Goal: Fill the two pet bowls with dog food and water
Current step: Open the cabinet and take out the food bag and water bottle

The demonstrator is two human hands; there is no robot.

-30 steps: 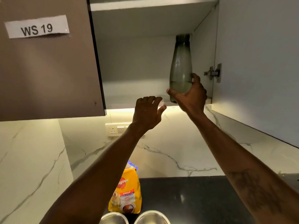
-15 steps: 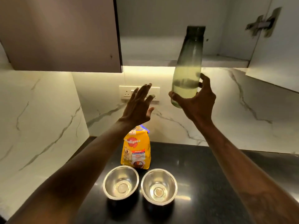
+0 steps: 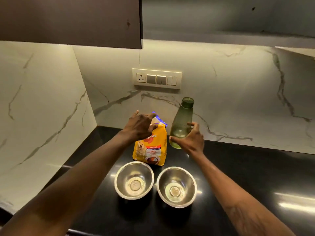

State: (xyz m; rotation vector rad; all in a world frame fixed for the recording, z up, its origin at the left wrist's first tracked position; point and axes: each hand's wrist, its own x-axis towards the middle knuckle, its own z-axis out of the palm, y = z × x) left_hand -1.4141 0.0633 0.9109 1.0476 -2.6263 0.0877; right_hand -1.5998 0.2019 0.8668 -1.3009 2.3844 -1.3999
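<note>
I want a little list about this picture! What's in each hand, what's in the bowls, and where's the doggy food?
left hand: at the top of the dog food bag, fingers curled, grip unclear
right hand: holding the green bottle near its base
bottle: upright, a little liquid at the bottom
left bowl: empty
right bowl: empty
dog food bag: standing on the black counter, behind the bowls
</note>
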